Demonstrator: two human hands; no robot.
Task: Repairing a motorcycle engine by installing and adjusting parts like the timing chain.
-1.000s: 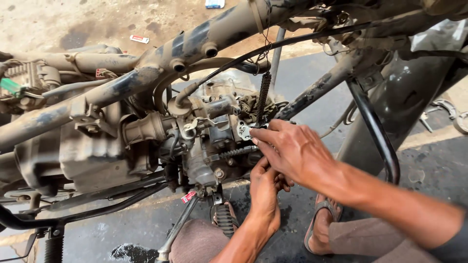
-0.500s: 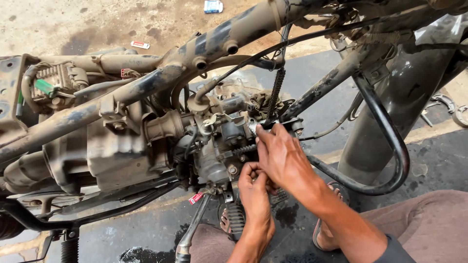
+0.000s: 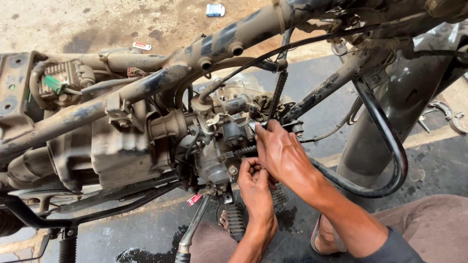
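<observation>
A dirty motorcycle carburetor (image 3: 219, 151) sits under the mud-caked frame tube (image 3: 195, 63), beside the engine block (image 3: 112, 146). My right hand (image 3: 282, 153) lies over its right side, fingertips pinched on a small metal fitting (image 3: 253, 125) by a black ribbed cable (image 3: 277, 97). My left hand (image 3: 254, 182) comes up from below, fingers curled tight against the carburetor's lower right side under a short ribbed hose (image 3: 240, 151). What those fingers hold is hidden.
A curved black guard bar (image 3: 390, 146) loops right of my hands, with a dark fork tube (image 3: 395, 107) behind it. A kick lever (image 3: 195, 229) and footpeg (image 3: 234, 219) hang below. My sandalled foot (image 3: 321, 238) rests on wet ground. Metal rings (image 3: 451, 117) lie at the right.
The view has swung so the motorcycle sits further right and closer. Both hands stay at the carburetor; my right fingertips have shifted up onto the small fitting.
</observation>
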